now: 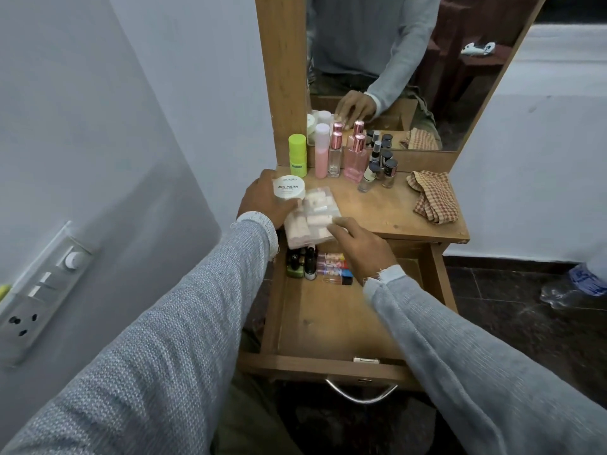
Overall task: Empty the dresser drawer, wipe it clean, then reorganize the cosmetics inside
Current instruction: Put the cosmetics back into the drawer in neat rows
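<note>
1. 2 hands at frame centre, both in grey knit sleeves, over the dresser top (394, 208) and open drawer (328, 323).
2. Left hand (262, 201) curled round white round jar (289, 188) labelled "NAIL POLISH", lid facing up; thumb along jar's lower edge, jar just above the dresser top's left edge.
3. Right hand (361, 244) with fingers relaxed and slightly spread, fingertips touching the lower right edge of clear packet of pink-white pads (312, 215); not curled round it.
4. Packet lying at dresser top's front left corner, overhanging the drawer, touching the jar side.
5. Drawer pulled out, lower centre of frame; small bottles and tubes (320, 266) packed in back left corner: dark bottles left, 3 or so coloured tubes stacked right. Wooden drawer floor otherwise bare, metal handle (359, 397) at front.
6. Row at back of dresser top against the mirror (410, 60): lime-green bottle (297, 155), pink bottle with white cap (322, 151), 2 perfume bottles with rose caps (355, 157), cluster of small dark-capped nail polish bottles (381, 169).
7. Checked cloth (433, 200) crumpled on the right of dresser top, apart from bottles.
8. Wall switch panel (42, 287) at left of frame.
</note>
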Available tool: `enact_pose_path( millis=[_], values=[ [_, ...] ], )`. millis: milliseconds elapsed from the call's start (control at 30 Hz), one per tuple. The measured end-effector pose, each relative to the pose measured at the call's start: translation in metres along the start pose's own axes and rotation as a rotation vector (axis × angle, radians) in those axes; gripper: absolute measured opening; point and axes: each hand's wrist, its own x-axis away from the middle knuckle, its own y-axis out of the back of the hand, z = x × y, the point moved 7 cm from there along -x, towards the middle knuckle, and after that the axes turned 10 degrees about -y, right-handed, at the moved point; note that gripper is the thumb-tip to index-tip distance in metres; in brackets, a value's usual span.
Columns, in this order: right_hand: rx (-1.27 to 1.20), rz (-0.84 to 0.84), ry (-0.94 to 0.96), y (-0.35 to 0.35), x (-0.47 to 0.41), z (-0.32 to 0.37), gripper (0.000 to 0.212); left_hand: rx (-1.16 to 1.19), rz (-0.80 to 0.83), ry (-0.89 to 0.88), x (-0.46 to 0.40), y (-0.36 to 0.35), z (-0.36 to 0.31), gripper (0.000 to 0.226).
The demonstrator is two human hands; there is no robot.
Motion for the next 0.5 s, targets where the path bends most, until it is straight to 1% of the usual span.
enact_pose_path(
  millis=[100, 200, 333, 433, 500],
  values=[
    [-0.046, -0.041, 0.035, 0.009, 0.019, -0.021, 0.061, 0.016, -0.016, 0.028, -0.004, 0.001, 0.003, 0.066],
    [-0.030, -0.067, 0.066, 0.015, 0.032, -0.040, 0.063, -0.002, 0.032, 0.037, -0.008, -0.009, 0.001, 0.070],
    [-0.040, -0.121, 0.068, 0.021, 0.036, -0.052, 0.064, -0.059, 0.077, 0.009, -0.009, -0.024, -0.005, 0.070],
    [-0.083, -0.158, 0.041, 0.023, 0.034, -0.055, 0.058, -0.029, 0.083, -0.026, -0.004, -0.029, -0.007, 0.064],
    [-0.148, -0.186, 0.007, 0.023, 0.031, -0.058, 0.052, 0.006, 0.034, -0.058, 0.001, -0.025, -0.009, 0.054]
  ],
)
